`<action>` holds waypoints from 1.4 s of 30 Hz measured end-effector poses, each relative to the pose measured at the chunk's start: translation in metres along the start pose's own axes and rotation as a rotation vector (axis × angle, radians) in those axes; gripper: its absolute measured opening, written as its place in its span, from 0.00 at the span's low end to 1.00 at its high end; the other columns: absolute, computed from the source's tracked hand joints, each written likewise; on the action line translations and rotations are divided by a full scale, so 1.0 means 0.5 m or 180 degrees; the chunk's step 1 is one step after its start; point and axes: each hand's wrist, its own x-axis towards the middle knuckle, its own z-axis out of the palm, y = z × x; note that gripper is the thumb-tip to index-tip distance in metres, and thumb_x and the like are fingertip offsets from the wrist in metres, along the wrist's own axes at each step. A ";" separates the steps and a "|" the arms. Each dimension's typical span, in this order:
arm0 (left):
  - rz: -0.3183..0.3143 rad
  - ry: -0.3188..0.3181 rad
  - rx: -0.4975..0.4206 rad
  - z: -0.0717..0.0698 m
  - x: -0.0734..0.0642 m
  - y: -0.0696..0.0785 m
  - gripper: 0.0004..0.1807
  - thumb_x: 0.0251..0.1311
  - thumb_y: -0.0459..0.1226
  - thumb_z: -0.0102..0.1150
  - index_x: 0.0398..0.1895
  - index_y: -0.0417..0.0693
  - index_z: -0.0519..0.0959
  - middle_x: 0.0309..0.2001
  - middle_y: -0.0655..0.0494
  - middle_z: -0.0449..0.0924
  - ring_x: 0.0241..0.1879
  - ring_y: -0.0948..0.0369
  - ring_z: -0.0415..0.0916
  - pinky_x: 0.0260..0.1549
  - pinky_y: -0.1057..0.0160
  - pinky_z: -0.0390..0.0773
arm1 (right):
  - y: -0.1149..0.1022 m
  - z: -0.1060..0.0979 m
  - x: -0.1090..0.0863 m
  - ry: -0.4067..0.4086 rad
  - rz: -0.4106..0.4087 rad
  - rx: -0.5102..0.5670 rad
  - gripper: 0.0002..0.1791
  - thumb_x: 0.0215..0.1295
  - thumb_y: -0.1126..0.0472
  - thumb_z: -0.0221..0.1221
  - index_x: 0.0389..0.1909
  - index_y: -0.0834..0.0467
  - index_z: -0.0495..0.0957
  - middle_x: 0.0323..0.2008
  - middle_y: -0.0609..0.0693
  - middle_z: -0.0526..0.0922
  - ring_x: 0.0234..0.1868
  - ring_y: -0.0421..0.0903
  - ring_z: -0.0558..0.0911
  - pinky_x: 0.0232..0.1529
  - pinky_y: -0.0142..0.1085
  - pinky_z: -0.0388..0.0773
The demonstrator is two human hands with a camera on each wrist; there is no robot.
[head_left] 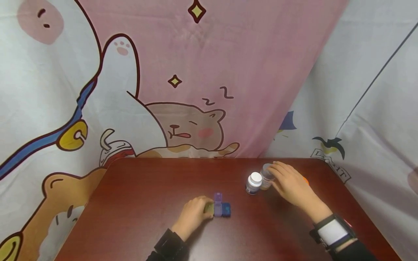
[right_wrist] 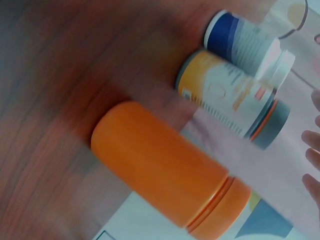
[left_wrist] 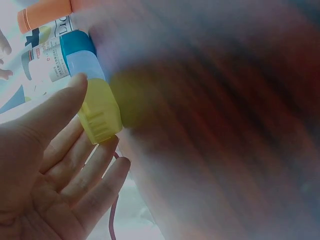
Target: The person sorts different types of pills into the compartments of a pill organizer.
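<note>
My left hand point(head_left: 193, 214) pinches the yellow end of a small pill organizer point(head_left: 218, 211) with yellow, purple and blue compartments. The purple lid point(head_left: 218, 197) stands raised. In the left wrist view the thumb lies on one side of the yellow compartment point(left_wrist: 101, 110), with fingertips at its other side. My right hand point(head_left: 291, 184) reaches over the back right of the table, fingers extended beside a grey-capped pill bottle point(head_left: 266, 177). The right wrist view shows its fingers point(right_wrist: 312, 156) apart from that bottle's grey cap point(right_wrist: 272, 125). A white-capped bottle point(head_left: 254, 183) stands just left of it.
An orange bottle point(right_wrist: 160, 162) stands to the right of the other two, mostly hidden behind my right hand in the head view. The brown table point(head_left: 147, 195) ends at a patterned cloth point(head_left: 196, 119) behind it. A small red thing point(head_left: 348, 222) shows beside my right wrist.
</note>
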 end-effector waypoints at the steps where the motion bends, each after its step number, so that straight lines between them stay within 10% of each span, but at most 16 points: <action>1: -0.0001 0.0004 0.0003 0.001 0.000 0.000 0.23 0.44 0.38 0.82 0.47 0.46 0.88 0.46 0.50 0.88 0.41 0.54 0.84 0.39 0.53 0.84 | 0.006 -0.001 -0.001 -0.0029 0.0047 -0.0024 0.28 0.51 0.65 0.76 0.54 0.69 0.81 0.52 0.64 0.83 0.58 0.64 0.79 0.59 0.59 0.76; 29: -0.0085 -0.0062 -0.0039 0.004 -0.009 0.006 0.24 0.47 0.38 0.81 0.49 0.45 0.86 0.47 0.51 0.87 0.42 0.56 0.84 0.40 0.54 0.84 | 0.037 0.033 0.034 -0.0995 0.0725 0.0398 0.34 0.60 0.58 0.75 0.65 0.66 0.76 0.58 0.65 0.80 0.55 0.64 0.82 0.55 0.60 0.78; 42: -0.0092 0.0064 0.0066 -0.009 -0.036 0.014 0.34 0.45 0.42 0.83 0.58 0.41 0.82 0.55 0.46 0.84 0.52 0.48 0.83 0.49 0.45 0.83 | 0.035 0.012 0.026 -0.1010 0.0894 0.0600 0.32 0.58 0.59 0.76 0.61 0.66 0.78 0.53 0.63 0.81 0.49 0.61 0.84 0.50 0.59 0.80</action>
